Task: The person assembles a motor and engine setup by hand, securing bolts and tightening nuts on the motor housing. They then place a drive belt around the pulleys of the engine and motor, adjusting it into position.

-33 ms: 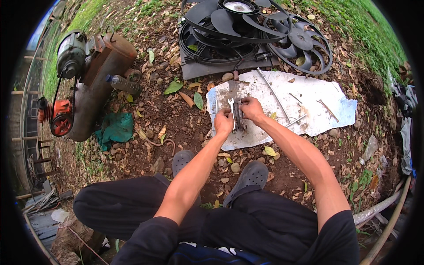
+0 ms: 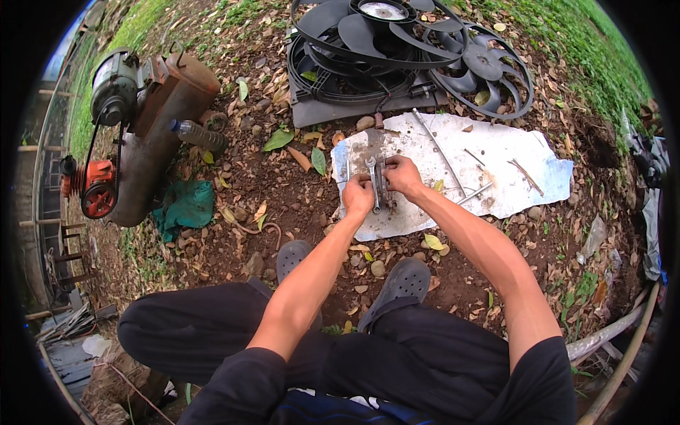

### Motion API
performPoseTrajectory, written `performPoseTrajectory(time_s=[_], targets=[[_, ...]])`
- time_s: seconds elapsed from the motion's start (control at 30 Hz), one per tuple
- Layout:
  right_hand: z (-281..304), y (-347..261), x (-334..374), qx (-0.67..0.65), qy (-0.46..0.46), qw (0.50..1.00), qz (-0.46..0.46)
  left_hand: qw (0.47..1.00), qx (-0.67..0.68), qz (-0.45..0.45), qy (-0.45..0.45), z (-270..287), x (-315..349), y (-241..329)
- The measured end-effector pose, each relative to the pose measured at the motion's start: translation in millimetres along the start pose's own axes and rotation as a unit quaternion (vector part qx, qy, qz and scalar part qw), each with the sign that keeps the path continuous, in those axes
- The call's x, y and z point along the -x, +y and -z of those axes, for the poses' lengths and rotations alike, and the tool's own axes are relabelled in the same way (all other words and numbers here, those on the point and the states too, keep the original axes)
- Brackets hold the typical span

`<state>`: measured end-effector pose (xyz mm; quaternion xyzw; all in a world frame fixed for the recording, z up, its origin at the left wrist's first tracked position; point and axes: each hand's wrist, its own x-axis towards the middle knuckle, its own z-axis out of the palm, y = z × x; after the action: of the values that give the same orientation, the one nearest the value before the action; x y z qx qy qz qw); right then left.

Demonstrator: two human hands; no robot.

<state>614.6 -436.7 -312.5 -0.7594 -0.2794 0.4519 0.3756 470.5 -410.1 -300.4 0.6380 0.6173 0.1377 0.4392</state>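
A combination wrench (image 2: 371, 167) lies lengthwise on the stained white sheet (image 2: 496, 152), its open jaw away from me and its ring end toward me. My left hand (image 2: 358, 195) is closed at the wrench's left side, fingertips pinching its shank. Just to the right, my right hand (image 2: 402, 175) has its fingers pressed together beside dark, narrow metal tools (image 2: 385, 185). What lies between those fingertips is hidden. A long metal rod (image 2: 439, 152) and a shorter bar (image 2: 475, 193) rest on the sheet to the right.
Black radiator fans (image 2: 375, 49) are stacked beyond the sheet, with another fan (image 2: 485, 64) leaning alongside. At left stands a rusty air compressor (image 2: 159, 120) with a plastic bottle (image 2: 198, 133) and green cloth (image 2: 184, 205) nearby. Leaves and stones litter the soil.
The wrench's jaw has tilted slightly and looks darker than before. Both hands have shifted only very little.
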Motion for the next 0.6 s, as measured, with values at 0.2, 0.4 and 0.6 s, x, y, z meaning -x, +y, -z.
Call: performPoseTrajectory(time_s=[0.2, 0.4, 0.6], targets=[[-3.7, -5.1, 4.2, -0.025, -0.065, 0.998, -0.006, 1.000, -0.008, 0.022, -0.002, 7.4, 4.8, 7.2], [10.7, -15.7, 10.3, 0.106, 0.032, 0.993, 0.035, 1.000, -0.018, 0.008, -0.013, 9.2, 10.2, 15.9], [25.2, -18.9, 14.7, 0.213, 0.078, 0.973, -0.046, 0.998, -0.052, 0.018, 0.028, -7.3, 7.7, 16.5]])
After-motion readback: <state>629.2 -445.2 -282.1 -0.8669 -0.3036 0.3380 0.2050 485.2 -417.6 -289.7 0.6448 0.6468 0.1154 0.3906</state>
